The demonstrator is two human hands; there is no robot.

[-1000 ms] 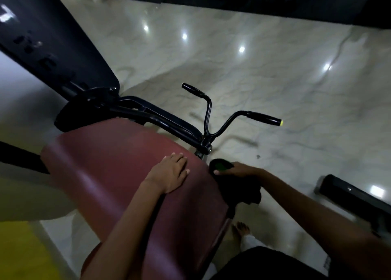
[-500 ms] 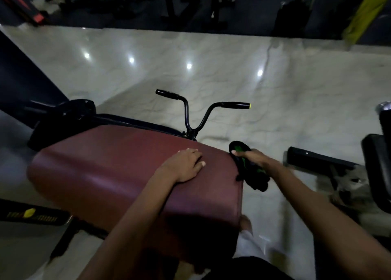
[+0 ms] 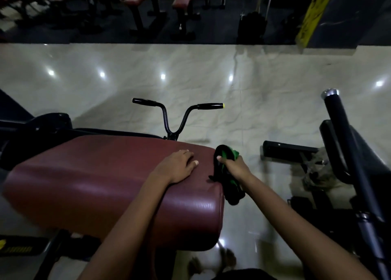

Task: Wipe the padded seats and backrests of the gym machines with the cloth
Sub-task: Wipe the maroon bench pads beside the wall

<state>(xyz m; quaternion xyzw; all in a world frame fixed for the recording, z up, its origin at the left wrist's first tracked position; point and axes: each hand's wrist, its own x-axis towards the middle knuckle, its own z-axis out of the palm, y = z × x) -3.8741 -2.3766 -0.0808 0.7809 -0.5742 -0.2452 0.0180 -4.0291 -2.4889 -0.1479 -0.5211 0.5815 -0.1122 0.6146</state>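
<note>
Hands first: left hand (image 3: 176,166) lies flat and empty on the maroon padded seat (image 3: 101,186); right hand (image 3: 234,166) grips the cloth (image 3: 225,174) against its right edge. Likely wiping that edge; next, sweep across the top.

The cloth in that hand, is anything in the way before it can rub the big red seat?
Nothing visible. The right hand grips the cloth right at the red seat's right edge. The left hand lies flat on top nearby, and would only block wiping there.
</note>
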